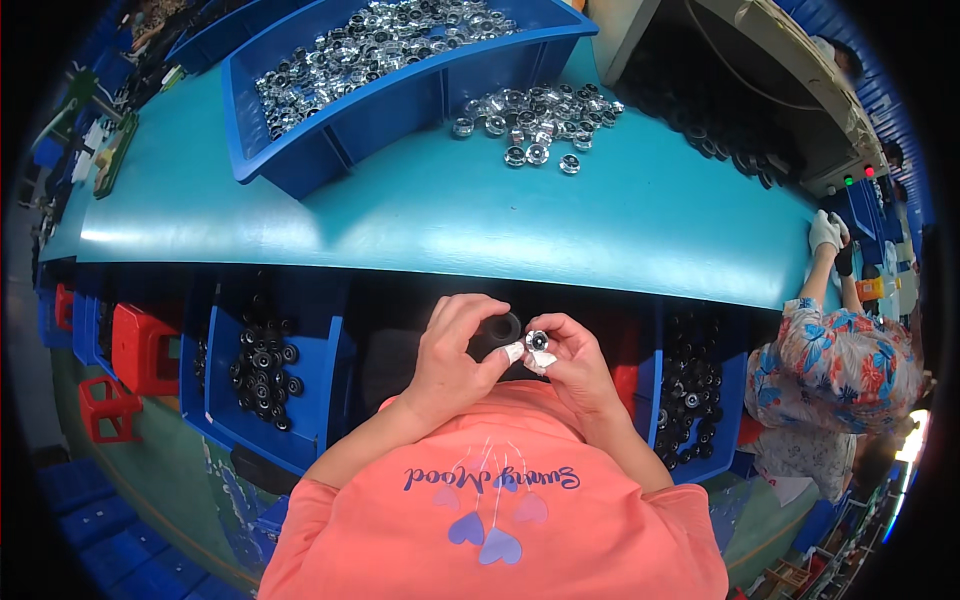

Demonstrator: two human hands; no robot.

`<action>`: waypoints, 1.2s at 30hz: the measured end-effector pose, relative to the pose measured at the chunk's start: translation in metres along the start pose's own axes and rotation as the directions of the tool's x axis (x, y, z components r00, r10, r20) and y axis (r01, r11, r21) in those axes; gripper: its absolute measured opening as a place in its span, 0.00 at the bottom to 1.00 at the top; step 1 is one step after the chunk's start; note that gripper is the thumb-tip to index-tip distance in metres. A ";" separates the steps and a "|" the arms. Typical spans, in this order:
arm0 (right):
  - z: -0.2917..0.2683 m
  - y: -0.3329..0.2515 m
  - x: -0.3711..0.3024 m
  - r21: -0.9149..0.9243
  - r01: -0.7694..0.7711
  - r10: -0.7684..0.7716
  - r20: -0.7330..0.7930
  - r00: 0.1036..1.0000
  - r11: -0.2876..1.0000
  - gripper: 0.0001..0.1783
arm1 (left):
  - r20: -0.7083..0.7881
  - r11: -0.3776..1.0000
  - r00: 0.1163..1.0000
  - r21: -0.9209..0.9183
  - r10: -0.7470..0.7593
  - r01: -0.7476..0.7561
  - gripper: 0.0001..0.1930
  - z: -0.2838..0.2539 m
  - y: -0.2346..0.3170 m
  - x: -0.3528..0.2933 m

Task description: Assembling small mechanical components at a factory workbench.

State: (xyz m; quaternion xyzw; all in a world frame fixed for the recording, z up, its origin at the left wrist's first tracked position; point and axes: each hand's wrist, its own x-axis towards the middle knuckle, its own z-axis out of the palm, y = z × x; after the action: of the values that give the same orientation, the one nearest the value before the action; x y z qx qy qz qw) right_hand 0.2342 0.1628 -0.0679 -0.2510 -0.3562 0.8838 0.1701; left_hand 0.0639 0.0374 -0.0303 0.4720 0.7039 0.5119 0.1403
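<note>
In front of my chest, just off the table's near edge, my left hand [450, 345] is closed around a black ring [504, 326], gripped between fingers and thumb. Close beside it, my right hand [577, 368] pinches a clear round piece with a dark centre [538, 341]. A white covering wraps my left thumb tip, and white material also shows at my right thumb. The two pieces are near each other but apart. Similar clear round pieces [537, 153] lie in a loose heap on the teal table [420, 225].
A blue bin [400, 105] full of clear pieces stands on the table. Below are blue bins of black round parts, one at left [330, 390] and one at right [655, 390]. A dark-lined machine opening [640, 45] is at far right. Another person [840, 365] works there. Red stools [140, 350] stand left.
</note>
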 end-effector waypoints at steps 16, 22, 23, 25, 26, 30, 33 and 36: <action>0.021 -0.010 -0.012 -0.749 0.448 -0.587 0.098 0.803 0.488 0.19 | 0.556 0.008 0.803 -0.821 -0.215 0.570 0.27 0.010 -0.025 -0.009; 0.033 -0.013 -0.010 -0.872 0.405 -0.636 0.152 0.757 0.275 0.18 | 0.567 0.042 0.783 -0.803 -0.254 0.595 0.28 0.013 -0.024 -0.015; 0.033 -0.013 -0.010 -0.877 0.394 -0.636 0.141 0.759 0.276 0.18 | 0.569 0.050 0.780 -0.799 -0.260 0.600 0.28 0.014 -0.023 -0.016; 0.034 -0.013 -0.009 -0.887 0.377 -0.632 0.135 0.763 0.266 0.17 | 0.571 0.059 0.775 -0.793 -0.271 0.606 0.28 0.014 -0.022 -0.017; 0.035 -0.014 -0.009 -0.893 0.371 -0.628 0.140 0.765 0.253 0.17 | 0.572 0.060 0.773 -0.792 -0.276 0.608 0.28 0.015 -0.023 -0.018; 0.035 -0.009 -0.009 -0.911 0.387 -0.671 0.196 0.715 0.145 0.18 | 0.583 0.062 0.763 -0.782 -0.279 0.620 0.27 0.014 -0.019 -0.017; 0.034 -0.006 -0.008 -0.914 0.404 -0.692 0.261 0.673 0.048 0.18 | 0.575 0.148 0.770 -0.766 -0.278 0.625 0.25 0.016 -0.020 -0.018; 0.031 0.001 -0.006 -0.887 0.448 -0.709 0.386 0.591 -0.109 0.19 | 0.543 0.379 0.794 -0.697 -0.273 0.608 0.23 0.017 -0.020 -0.020</action>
State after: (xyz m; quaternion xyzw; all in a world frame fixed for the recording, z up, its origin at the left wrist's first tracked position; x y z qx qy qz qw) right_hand 0.2218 0.1423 -0.0470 -0.2070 -0.8580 0.2658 0.3878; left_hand 0.0755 0.0310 -0.0604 0.2125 0.4266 0.6392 0.6036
